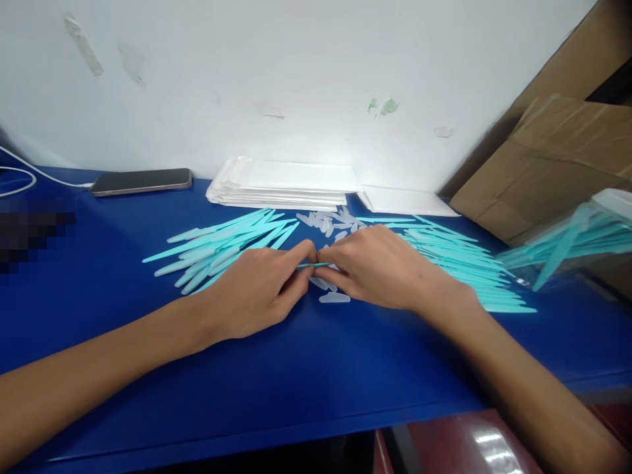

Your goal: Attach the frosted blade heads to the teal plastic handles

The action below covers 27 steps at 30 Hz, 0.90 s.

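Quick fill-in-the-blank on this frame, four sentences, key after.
1. The left hand and right hand pinch a thin turquoise strip above the ____ tabletop.
2. A white ____ runs to the end of the phone.
3. The cardboard box stands toward the picture's ____ edge.
4. The loose translucent pieces lie ____ the left turquoise pile and the right turquoise pile.

Missing words: blue; cable; right; between.

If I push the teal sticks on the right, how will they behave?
The teal sticks would probably slide and spread apart, since they lie loose and overlapping. Each is likely light, being so slim. They look straight, without sagging, which suggests they are fairly stiff rather than floppy.
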### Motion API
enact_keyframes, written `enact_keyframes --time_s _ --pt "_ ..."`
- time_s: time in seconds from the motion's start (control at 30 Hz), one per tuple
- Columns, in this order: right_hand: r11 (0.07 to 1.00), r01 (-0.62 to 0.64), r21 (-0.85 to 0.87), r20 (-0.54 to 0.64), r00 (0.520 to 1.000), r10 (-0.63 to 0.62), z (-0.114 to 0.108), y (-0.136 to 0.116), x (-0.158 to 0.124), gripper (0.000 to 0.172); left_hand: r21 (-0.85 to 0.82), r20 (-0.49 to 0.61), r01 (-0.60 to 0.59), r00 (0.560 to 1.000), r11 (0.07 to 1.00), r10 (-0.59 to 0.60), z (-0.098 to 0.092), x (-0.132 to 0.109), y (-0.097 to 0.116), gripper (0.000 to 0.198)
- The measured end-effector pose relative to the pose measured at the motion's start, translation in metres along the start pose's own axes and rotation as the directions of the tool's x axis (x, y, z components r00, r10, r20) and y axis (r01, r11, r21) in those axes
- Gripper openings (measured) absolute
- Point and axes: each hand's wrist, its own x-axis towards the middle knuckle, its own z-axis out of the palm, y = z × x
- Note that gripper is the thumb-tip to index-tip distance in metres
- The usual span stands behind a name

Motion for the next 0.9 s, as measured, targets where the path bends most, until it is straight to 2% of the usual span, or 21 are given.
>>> enact_keyframes --time_s 0.9 --pt "0.998 0.033 0.055 -0.105 0.994 -0.027 0.0026 0.0051 0.0007 0.032 -0.089 -0.022 -0.004 1.0 0.996 0.002 -0.0042 -0.0012 0.0034 0.012"
